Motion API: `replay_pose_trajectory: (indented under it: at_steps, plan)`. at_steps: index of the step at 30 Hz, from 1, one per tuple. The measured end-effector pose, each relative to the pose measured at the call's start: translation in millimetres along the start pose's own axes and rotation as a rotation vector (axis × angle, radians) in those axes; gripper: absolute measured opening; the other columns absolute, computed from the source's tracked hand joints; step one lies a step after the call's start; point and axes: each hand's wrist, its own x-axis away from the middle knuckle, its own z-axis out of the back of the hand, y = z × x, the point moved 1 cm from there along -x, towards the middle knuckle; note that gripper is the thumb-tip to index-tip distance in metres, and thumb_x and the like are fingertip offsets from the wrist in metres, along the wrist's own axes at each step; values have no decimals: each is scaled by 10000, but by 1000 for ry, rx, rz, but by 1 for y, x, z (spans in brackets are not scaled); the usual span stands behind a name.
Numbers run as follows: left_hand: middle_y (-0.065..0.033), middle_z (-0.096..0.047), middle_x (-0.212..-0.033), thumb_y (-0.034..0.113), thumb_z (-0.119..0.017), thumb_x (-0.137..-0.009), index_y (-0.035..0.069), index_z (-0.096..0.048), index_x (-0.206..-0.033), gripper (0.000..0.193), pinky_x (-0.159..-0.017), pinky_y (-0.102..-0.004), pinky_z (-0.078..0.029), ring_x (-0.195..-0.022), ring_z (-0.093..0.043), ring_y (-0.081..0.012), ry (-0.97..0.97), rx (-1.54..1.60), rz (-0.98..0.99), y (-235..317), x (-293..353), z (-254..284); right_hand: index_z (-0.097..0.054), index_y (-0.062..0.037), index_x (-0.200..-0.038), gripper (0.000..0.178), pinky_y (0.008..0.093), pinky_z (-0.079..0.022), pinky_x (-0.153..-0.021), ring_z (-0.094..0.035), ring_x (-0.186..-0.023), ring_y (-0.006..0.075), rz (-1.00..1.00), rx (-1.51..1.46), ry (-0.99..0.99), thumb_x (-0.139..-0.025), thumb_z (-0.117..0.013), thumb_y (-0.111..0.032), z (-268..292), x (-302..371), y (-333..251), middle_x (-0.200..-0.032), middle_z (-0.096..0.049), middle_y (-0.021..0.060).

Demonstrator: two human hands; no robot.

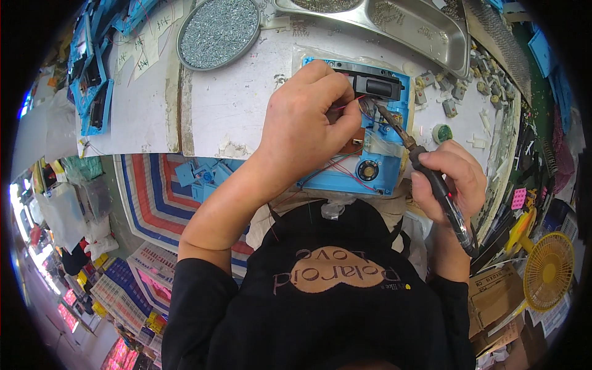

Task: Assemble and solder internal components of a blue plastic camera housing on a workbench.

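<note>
An open blue plastic casing point(388, 179) lies on the work table close to my body. Inside it are a black rectangular part point(379, 88), a small round speaker point(367, 170), a brown board and thin wires. My left hand point(308, 114) reaches over the casing's left side, thumb and forefinger pinched on a thin red wire point(346, 106). My right hand point(456, 176) is wrapped round the dark handle of a soldering iron point(396, 125). The iron slants up and left, its tip at the wires beside the black part; whether it touches them is too small to tell.
A round tray point(254, 46) of small metal pieces stands at the far left, and a steel compartment tray point(453, 52) at the far right. Small motors point(449, 108) and a round greenish tub point(441, 132) lie right of the casing. More blue casings point(95, 108) are stacked left.
</note>
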Motion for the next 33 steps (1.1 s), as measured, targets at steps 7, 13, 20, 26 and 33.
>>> replay_pose_trajectory:
  at_steps: [7,13,20,26,33]
  plan:
    - [-94,-576,-777,61,-736,-784,36,-636,-784,103,-590,-374,-515,-655,-624,-269,13,-20,-7,1,0,-2,-684,-2,-1023,296,297,-402,-492,-526,-526,185,-9,-5,-21,-752,-798,-30,3,0,3,-729,-663,78]
    - [-92,-576,-782,57,-740,-777,40,-627,-783,114,-579,-372,-512,-653,-624,-264,27,-50,-47,1,-1,-3,-699,-8,-1006,287,296,-395,-485,-517,-517,179,-15,28,-44,-737,-796,-28,0,-3,6,-690,-629,56]
    - [-91,-567,-778,61,-741,-771,45,-622,-782,121,-573,-381,-506,-646,-617,-271,44,-69,-65,-1,0,-6,-706,-23,-1009,287,297,-391,-491,-511,-519,173,-25,28,-35,-738,-799,-38,-4,-4,9,-653,-586,35]
    - [-93,-564,-778,73,-736,-772,47,-625,-779,114,-570,-388,-504,-642,-615,-282,58,-103,-87,-1,-1,-7,-707,-30,-1011,279,298,-385,-493,-503,-521,175,-27,24,-18,-749,-798,-58,-5,-4,11,-652,-580,32]
    - [-76,-567,-764,-7,-726,-777,10,-639,-786,89,-570,-302,-501,-636,-604,-194,52,-111,-113,0,0,-6,-704,-36,-1015,280,296,-381,-491,-503,-518,176,-38,29,-20,-752,-798,-59,-3,-5,8,-650,-578,32]
